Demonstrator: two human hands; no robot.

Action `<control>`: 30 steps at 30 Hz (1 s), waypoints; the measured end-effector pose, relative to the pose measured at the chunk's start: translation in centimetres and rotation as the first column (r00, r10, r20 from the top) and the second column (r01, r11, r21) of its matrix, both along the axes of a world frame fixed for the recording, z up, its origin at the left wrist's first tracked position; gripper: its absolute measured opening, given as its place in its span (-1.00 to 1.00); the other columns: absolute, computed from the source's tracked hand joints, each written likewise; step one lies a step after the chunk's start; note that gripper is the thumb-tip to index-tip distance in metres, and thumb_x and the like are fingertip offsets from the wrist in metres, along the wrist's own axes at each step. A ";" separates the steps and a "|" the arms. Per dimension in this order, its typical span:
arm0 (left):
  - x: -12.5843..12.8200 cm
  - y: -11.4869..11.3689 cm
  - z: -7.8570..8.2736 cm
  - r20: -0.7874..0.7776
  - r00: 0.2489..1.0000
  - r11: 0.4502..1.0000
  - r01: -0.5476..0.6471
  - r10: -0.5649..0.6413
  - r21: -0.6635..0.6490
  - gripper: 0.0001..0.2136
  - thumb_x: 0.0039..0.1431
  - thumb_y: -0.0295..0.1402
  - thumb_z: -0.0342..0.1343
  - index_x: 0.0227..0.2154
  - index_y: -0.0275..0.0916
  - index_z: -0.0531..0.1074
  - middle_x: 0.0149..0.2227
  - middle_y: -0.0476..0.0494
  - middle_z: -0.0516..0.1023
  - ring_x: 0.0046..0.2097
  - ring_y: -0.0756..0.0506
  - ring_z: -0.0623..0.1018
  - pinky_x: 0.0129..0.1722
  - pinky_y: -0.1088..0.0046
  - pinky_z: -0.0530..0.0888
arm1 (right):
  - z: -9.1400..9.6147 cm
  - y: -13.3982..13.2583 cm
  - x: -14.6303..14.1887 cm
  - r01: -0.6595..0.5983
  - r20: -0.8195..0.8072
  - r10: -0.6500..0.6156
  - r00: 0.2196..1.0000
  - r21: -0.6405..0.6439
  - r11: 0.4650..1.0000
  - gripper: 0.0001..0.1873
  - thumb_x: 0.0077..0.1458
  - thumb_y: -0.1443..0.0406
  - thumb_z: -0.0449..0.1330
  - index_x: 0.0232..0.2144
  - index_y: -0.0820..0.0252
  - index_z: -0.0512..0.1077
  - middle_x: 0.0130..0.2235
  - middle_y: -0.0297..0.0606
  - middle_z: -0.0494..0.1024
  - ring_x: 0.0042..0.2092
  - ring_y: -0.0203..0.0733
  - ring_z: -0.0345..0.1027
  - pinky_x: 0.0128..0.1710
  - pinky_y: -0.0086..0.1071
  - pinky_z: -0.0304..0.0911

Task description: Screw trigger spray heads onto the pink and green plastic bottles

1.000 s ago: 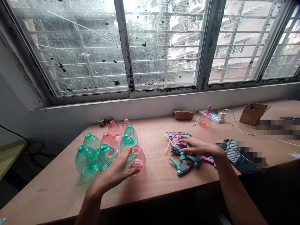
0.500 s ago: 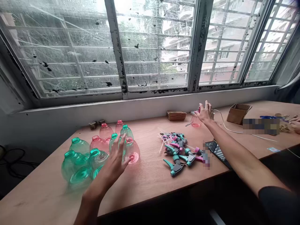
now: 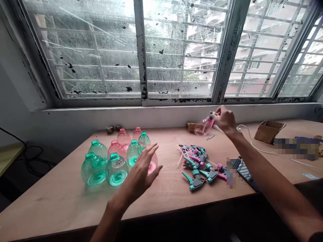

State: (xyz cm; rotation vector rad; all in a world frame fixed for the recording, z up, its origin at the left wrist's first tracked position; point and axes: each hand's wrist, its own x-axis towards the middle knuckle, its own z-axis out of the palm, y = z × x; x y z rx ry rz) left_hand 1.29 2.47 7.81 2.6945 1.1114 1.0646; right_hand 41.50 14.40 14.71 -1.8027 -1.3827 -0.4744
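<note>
My left hand (image 3: 142,173) hovers open, fingers stretched out, just in front of a pink bottle (image 3: 152,163) at the right edge of a cluster of green bottles (image 3: 106,166) and pink bottles (image 3: 123,137) standing on the wooden table (image 3: 63,198). My right hand (image 3: 224,119) is raised at the back of the table, closed around a pink spray bottle (image 3: 205,126) with a pink trigger head, held tilted in the air. A heap of teal and pink trigger heads (image 3: 199,164) lies between my arms.
A small brown basket (image 3: 193,127) sits by the wall behind the lifted bottle. A white cable (image 3: 254,143) runs across to the right, near an open cardboard box (image 3: 267,131). A phone (image 3: 243,171) lies near the front edge. Small dark pots (image 3: 113,128) stand behind the bottles.
My right hand left the trigger heads, reached to the back of the table and lifted the pink spray bottle. My left hand came off the pink bottle and opened.
</note>
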 end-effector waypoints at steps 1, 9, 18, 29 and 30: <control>0.8 -0.5 0.0 0.005 1.000 0.999 0.023 -0.023 0.029 -0.41 0.38 -0.28 0.01 0.36 -0.05 -0.11 0.39 -0.27 0.11 0.41 -0.25 0.10 0.35 0.01 0.16 | 0.5 -1.7 -2.2 -0.053 0.027 0.052 0.998 0.030 0.998 -0.84 0.24 0.27 0.18 -0.14 0.20 0.40 -0.23 -0.06 0.57 -0.22 -0.01 0.45 -0.24 -0.24 0.30; 5.1 -1.9 -1.9 0.243 0.955 0.900 -0.251 0.170 0.357 -0.23 0.19 -0.15 0.26 0.32 -0.17 -0.04 0.26 -0.45 0.31 0.29 -0.40 0.30 0.23 -0.07 0.27 | -0.8 -17.8 -15.3 -0.558 -0.293 0.618 0.730 0.267 0.786 -0.78 0.26 0.05 0.15 -0.27 0.03 0.32 -0.36 -0.26 0.51 -0.38 -0.08 0.46 -0.42 -0.28 0.38; 3.6 -2.8 0.1 -0.013 1.000 0.924 -0.010 0.016 0.383 -0.45 0.17 -0.34 0.17 0.21 -0.27 0.21 0.12 -0.34 0.49 0.13 -0.30 0.48 0.15 0.13 0.42 | -3.0 -16.7 -12.0 -0.770 -0.631 0.543 0.555 -0.142 0.622 -0.49 0.29 -0.06 0.08 -0.44 0.19 0.50 -0.52 -0.27 0.61 -0.45 -0.12 0.51 -0.42 -0.35 0.33; 2.1 -6.2 4.0 -0.042 0.993 0.953 -0.097 0.114 0.286 -0.46 0.06 -0.34 0.24 0.14 -0.13 0.29 0.07 -0.17 0.56 0.08 -0.30 0.54 0.10 0.14 0.48 | -2.6 -17.4 -13.2 -0.860 -0.623 0.683 0.382 0.031 0.509 -0.50 0.31 -0.06 0.06 -0.39 0.18 0.52 -0.44 -0.23 0.63 -0.50 -0.16 0.49 -0.52 -0.38 0.31; 2.1 -6.1 4.0 -0.039 0.993 0.959 -0.098 0.112 0.267 -0.45 0.05 -0.33 0.24 0.14 -0.12 0.30 0.07 -0.16 0.57 0.08 -0.30 0.55 0.08 0.15 0.49 | -2.7 -17.2 -13.3 -0.854 -0.609 0.686 0.398 0.027 0.519 -0.49 0.31 -0.06 0.05 -0.41 0.18 0.52 -0.46 -0.24 0.62 -0.51 -0.16 0.47 -0.52 -0.38 0.31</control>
